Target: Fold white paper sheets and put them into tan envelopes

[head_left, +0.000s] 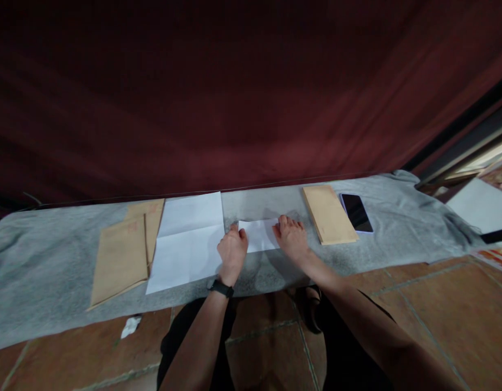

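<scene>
The folded paper (259, 234) lies near the middle of the grey cloth (51, 271), its long side running left to right. The left hand (232, 251) presses its left end, fingers bent, and the right hand (292, 238) lies flat on its right end — neither hand grips it.

White paper (259, 234), speckled grey cloth (51, 271), tan envelopes (120, 260) — dark red curtain (234, 108), terracotta tiles (438, 304), black phone screen (356, 212).

Makeshift home workspace: terracotta tile floor (438, 315), dark red curtain (234, 98), grey cloth (43, 260) spread as work surface.
</scene>
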Available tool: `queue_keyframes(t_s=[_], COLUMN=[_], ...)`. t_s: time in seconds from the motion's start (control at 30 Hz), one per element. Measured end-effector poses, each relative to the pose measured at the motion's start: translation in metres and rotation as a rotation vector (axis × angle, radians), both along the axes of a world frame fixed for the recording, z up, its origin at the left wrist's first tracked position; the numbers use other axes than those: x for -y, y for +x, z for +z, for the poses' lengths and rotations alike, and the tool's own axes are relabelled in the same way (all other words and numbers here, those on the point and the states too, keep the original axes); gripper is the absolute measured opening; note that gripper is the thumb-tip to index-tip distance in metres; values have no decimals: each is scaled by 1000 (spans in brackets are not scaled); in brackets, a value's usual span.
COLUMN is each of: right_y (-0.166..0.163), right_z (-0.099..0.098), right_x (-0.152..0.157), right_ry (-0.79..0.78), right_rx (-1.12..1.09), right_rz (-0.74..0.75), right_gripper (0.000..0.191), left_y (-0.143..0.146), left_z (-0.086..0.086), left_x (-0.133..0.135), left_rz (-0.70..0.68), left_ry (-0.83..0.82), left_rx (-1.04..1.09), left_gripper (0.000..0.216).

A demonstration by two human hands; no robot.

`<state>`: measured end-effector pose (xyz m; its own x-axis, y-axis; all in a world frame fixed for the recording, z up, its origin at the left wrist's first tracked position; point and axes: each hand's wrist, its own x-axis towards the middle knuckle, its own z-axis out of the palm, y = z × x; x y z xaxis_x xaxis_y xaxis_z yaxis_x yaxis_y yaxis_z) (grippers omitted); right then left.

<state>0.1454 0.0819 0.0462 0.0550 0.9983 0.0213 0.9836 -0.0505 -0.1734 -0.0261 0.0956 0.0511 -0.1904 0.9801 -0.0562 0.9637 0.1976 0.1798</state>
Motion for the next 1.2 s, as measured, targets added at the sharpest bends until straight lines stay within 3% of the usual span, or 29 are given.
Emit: queue_keyframes(t_s=[0.17,0.33,0.53,0.97,1.07,1.2], right_y=[-13,-22,-22,-20,-19,-16], right_z=[-2,-26,-45,-47,-46,-49], right_x=[22,37,42,42,41,39], right_ry=[92,145,153,152,157,153], right_rx=[-70,-110,-42,-9,-3,30], right_rz=[252,440,462,473,482,495], right_gripper=[39,52,58,55,54,50], left_y=[0,-1,-1,3,6,16], left_z=[-1,-1,1,-6,-8,-21], left_x=[0,-1,-1,4,7,14], left_rz=[-19,-23,-30,-125,-226,-511], left_ry=[11,-10,-23,81,167,238], left_rx=[-14,-7,-29,-105,-120,46], left_gripper=[34,34,34,36,39,46])
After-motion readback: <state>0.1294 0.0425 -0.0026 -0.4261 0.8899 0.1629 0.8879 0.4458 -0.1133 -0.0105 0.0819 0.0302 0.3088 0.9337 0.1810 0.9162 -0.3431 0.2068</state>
